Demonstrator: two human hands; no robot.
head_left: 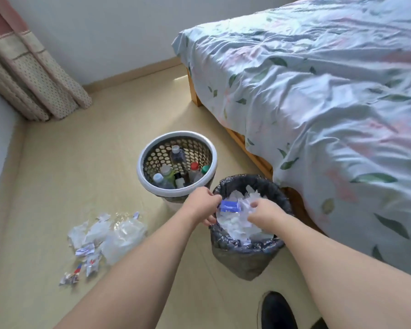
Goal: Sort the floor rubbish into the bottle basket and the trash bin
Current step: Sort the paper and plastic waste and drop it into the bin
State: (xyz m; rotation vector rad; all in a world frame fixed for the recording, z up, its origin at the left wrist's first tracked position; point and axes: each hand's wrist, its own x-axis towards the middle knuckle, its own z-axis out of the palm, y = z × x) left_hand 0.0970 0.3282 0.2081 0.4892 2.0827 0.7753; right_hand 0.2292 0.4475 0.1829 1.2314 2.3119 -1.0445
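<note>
A trash bin (226, 251) lined with a dark bag stands by the bed and is heaped with white paper scraps. Both my hands are over its mouth. My left hand (203, 205) pinches a blue and white wrapper (230, 206) at the bin's left rim. My right hand (265, 213) has its fingers curled in the white paper scraps (235, 225) at the top of the heap. Behind the bin stands the white perforated bottle basket (152, 186) with several plastic bottles inside. A pile of crumpled paper, clear plastic and small wrappers (100, 241) lies on the floor to the left.
A bed (318, 103) with a pale leaf-print cover fills the right side, its wooden frame close to the bin. Folded curtains (33, 74) hang in the far left corner. A black shoe (278, 309) shows at the bottom. Beige floor stretches left of the basket.
</note>
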